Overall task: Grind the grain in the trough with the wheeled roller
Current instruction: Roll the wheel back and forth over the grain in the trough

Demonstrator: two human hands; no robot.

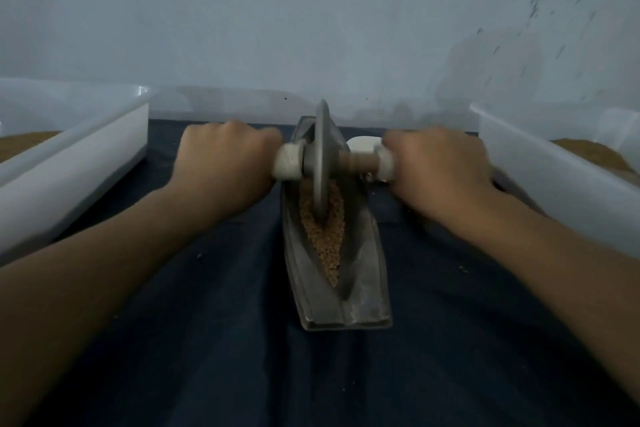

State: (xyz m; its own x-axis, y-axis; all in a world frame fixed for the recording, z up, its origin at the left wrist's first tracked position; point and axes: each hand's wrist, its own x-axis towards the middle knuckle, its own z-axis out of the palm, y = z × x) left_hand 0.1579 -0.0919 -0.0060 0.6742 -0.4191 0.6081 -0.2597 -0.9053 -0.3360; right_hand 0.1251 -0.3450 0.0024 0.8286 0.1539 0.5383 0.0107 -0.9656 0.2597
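Grey metal boat-shaped trough (360, 288), lengthwise on dark cloth (207, 322). Brown grain (327, 246) heaped along its groove, tapering toward near end. Upright across trough, wheeled roller (322, 156): grey disc on wooden axle, white-wrapped ends, rim sunk in grain.

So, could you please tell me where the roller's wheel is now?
Centre of the head view: the roller's wheel stands upright in the trough, its edge in the grain, between the left hand and right hand.

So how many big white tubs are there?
2. One white tub is on the left, beside the left hand; the other is on the right, beside the right hand. More may be out of view.
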